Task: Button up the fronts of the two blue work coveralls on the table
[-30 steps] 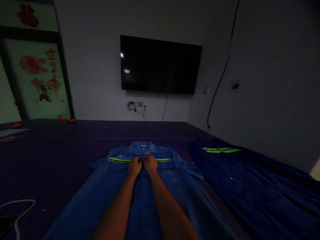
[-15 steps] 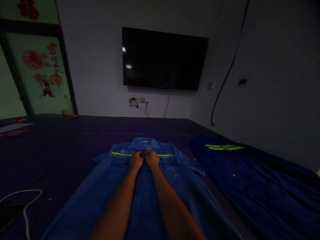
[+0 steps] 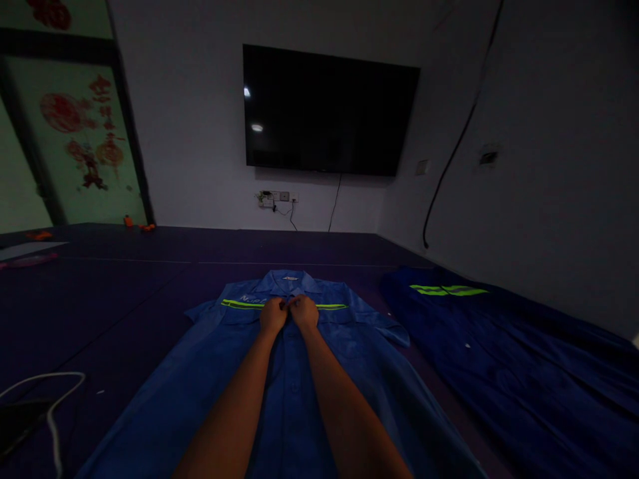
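A blue short-sleeved work shirt [image 3: 349,359] with a yellow-green reflective stripe lies front up, its collar pointing away from me. At its front placket, level with the stripe, my left hand [image 3: 273,315] is closed on the cloth. Close beside it, my right hand [image 3: 303,313] pinches the same spot of the placket, and the fingertips of both hands nearly meet. Whatever small piece sits between the fingers is hidden. Below my hands a button shows on the placket.
Dark blue trousers [image 3: 479,359] with reflective bands lie on the right. A white cable [image 3: 52,412] and a dark phone-like object [image 3: 22,422] are at the lower left. A pink item [image 3: 30,261] rests farther back on the purple floor [image 3: 124,299]. A television [image 3: 327,110] hangs on the wall.
The view has tilted slightly down. Both hands stay at the same place on the placket, with small finger movements; a button below them now shows more clearly.
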A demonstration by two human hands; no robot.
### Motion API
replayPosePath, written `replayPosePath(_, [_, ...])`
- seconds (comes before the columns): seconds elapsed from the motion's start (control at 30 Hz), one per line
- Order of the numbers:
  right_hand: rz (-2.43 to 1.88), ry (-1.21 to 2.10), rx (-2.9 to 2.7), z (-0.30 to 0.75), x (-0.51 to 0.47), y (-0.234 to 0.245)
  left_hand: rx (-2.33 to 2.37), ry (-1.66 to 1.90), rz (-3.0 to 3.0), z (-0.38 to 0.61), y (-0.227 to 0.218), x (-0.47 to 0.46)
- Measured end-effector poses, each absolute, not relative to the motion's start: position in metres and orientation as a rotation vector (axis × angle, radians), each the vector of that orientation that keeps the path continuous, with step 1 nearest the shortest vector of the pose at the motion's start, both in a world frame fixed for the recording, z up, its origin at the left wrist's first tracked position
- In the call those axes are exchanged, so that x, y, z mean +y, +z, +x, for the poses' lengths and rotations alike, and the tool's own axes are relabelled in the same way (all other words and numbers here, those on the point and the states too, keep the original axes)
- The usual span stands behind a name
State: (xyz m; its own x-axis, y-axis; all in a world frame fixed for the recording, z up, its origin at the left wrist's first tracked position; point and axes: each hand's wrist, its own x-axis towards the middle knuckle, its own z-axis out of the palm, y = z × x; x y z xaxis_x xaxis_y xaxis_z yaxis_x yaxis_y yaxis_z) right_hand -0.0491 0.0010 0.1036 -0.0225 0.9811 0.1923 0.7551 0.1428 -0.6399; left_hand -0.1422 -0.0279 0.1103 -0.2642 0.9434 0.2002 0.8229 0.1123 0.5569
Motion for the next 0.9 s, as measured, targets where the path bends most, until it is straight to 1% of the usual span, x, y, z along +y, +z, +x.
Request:
replayPosePath(0.47, [-1.686,0.477,-1.828,-0.049,0.003,0.104,2.12,0.994,1.724,-0.144,0.107,-0.024])
replayPosePath(0.9, [-1.592,0.461,-1.808,-0.044,0.011,0.096,2.131,1.072,1.629,-0.14,0.104,-0.021])
